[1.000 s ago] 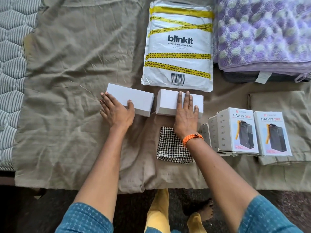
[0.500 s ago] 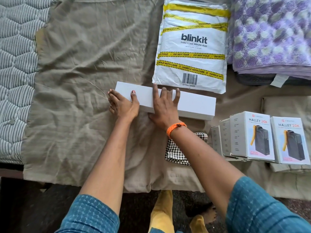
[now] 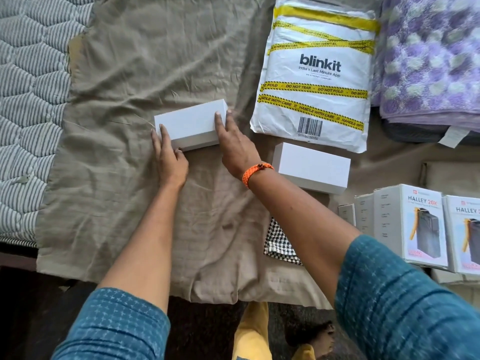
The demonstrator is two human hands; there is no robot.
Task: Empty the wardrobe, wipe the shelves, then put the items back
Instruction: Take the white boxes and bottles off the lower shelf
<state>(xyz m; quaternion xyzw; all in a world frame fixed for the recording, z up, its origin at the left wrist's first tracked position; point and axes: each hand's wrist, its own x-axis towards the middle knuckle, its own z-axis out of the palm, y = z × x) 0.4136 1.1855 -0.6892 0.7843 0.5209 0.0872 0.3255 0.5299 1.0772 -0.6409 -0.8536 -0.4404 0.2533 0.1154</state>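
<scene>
Your left hand [image 3: 170,158] and right hand [image 3: 235,141], fingers straight, bracket the white box [image 3: 191,128] mid-sheet [image 3: 117,178]. Press evenly from both ends; lift level, clear of the second box [image 3: 311,166].

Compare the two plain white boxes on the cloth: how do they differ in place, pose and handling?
The left box sits between both hands, left hand and right hand at its ends; the right box lies untouched. The left box lies clear of the delivery bag; the right box sits just below it. They tilt opposite ways. Both are plain white and alike in shape.
</scene>
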